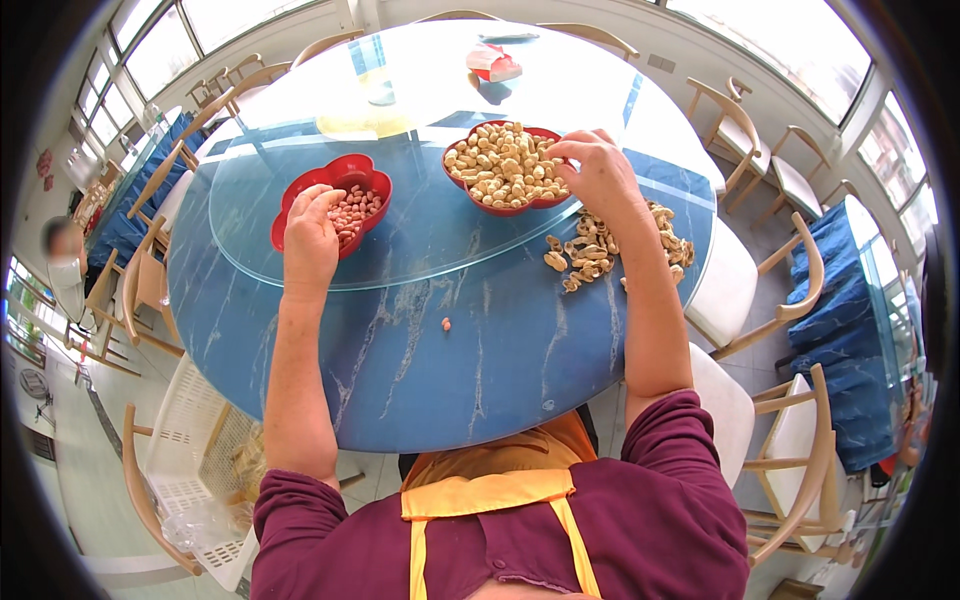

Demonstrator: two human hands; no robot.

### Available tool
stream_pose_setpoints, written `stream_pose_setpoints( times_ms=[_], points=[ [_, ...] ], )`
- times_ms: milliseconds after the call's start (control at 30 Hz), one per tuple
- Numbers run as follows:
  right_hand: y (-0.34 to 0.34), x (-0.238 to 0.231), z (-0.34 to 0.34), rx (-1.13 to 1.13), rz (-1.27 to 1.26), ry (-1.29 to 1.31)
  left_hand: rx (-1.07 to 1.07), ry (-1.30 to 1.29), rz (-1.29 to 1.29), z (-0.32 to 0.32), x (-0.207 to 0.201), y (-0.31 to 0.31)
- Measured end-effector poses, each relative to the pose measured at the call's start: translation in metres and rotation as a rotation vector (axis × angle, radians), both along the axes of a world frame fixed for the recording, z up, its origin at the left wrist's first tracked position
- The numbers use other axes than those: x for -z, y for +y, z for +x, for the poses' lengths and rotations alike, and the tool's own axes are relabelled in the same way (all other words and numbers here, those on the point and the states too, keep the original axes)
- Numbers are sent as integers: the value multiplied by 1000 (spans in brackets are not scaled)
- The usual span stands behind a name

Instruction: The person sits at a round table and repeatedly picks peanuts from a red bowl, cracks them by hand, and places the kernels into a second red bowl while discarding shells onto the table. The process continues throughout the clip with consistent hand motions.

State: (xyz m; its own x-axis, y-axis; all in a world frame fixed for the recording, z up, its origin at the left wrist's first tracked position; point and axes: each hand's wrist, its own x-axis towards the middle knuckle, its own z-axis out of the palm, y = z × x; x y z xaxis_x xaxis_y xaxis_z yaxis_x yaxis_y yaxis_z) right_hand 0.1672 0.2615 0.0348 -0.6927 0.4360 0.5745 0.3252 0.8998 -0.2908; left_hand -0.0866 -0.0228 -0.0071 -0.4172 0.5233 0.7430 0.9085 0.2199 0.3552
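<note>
maroon top (650, 505) | bunched sleeves (672, 437) | yellow-orange apron (488, 494), two yellow straps (573, 545) | hands (311, 235) bare

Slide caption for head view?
Left hand at shelled peanuts in one red bowl, right hand at unshelled peanuts in another red bowl, peanut shells nearby.

This looks like the dining room of a restaurant or canteen; which one cannot be told. A round blue desk (430, 400) bears a glass turntable (415, 235), curved-back wooden chairs (803, 290) stand around, another table wears blue cloth (835, 350), and large windows (790, 40) line the walls.
</note>
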Motion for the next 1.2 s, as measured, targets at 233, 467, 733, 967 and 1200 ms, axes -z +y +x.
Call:
stream_pose_setpoints(
  times_ms=[233,467,733,967,1200],
  points=[
    [4,15,-17,-89,64,-58,-3,66,25,12,-8,4],
    [-4,17,-29,-138,18,180,158,-83,111,48,-20,14],
    [-90,-4,-30,-688,-328,98,576,-1061,-66,96,-22,19],
    [-107,-1,-31,-737,-703,129,816,-1525,-7,90,-20,17],
    [-112,12,-42,-830,-709,312,1020,-1732,98,89,-16,18]
  ],
)
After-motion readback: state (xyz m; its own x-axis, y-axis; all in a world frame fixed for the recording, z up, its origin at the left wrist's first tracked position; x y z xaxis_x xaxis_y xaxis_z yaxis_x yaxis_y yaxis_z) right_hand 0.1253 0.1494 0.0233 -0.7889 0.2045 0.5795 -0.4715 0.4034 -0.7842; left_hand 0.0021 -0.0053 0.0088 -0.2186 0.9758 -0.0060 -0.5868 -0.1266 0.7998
